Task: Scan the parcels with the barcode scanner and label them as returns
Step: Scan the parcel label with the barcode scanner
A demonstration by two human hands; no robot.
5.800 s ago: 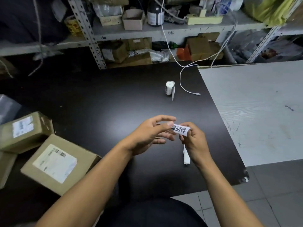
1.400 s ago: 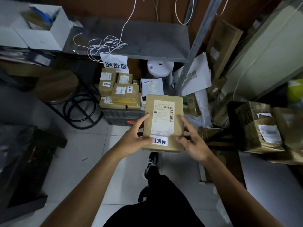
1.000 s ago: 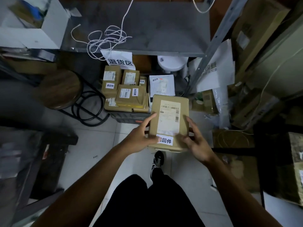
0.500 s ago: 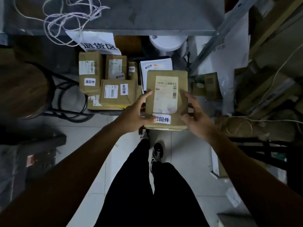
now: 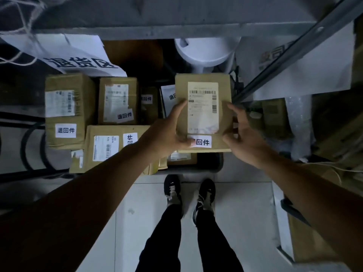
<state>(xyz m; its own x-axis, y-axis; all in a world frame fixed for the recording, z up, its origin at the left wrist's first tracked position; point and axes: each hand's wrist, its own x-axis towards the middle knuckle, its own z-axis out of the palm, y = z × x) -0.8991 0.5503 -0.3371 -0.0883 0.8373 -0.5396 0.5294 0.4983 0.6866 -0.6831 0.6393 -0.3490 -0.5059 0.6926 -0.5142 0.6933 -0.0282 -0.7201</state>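
Brown cardboard parcel [image 5: 181, 85], flat and face up, held out over the right end of a dark crate [image 5: 214, 163] on the floor. Long and boxy, with plain brown sides. Stuck on top: a tall white shipping label [image 5: 203, 107] with a black barcode near its far end and another small one down its right side. Below that, near the close edge, a white return sticker [image 5: 202, 142] with big black letters.

Left hand [image 5: 167, 134] gripping the parcel's left edge, first finger lying straight along the side, thumb pressed over the left end of the return sticker. Right hand [image 5: 247, 140] holding the right edge, thumb on the top face, fingers spread along the side. A bit blurry there, so hard to see the other fingers.

Inside the crate, more brown parcels packed close together. At the far left, a tall parcel [image 5: 66, 110] with its own label and sticker. Just beside it, a middle parcel [image 5: 117, 101] with a tilted sticker. In front of those two, a front parcel [image 5: 110, 146] partly hidden by the left arm. Next to the middle one, a thin parcel [image 5: 149, 105] and a white mailer bag [image 5: 168, 101], half covered by the held parcel.

Hanging over the crate from a grey metal shelf [image 5: 176, 14], a white paper sign [image 5: 74, 55] with large black letters. Down below, two black shoes [image 5: 172, 189] on pale floor tiles [image 5: 137, 222].
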